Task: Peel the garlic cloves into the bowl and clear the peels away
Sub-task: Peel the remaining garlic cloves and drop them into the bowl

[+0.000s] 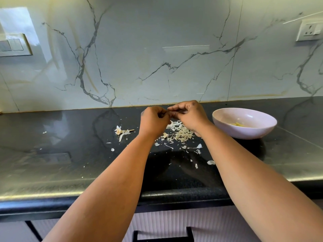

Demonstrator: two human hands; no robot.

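Note:
My left hand [154, 119] and my right hand [188, 114] meet above the black counter, fingers curled and pinching a small garlic clove between them; the clove is almost wholly hidden by the fingers. Under the hands lies a pile of pale garlic peels [180, 133]. A pale pink bowl [262, 131] stands to the right of my right hand, with a few peeled cloves [238, 124] in it.
A garlic stem with papery skin [122, 132] lies left of my left hand. Loose peel flakes [210, 162] are scattered toward the counter's front edge [104, 194]. A marble backsplash [157, 58] rises behind, with a socket [309, 31] at the right.

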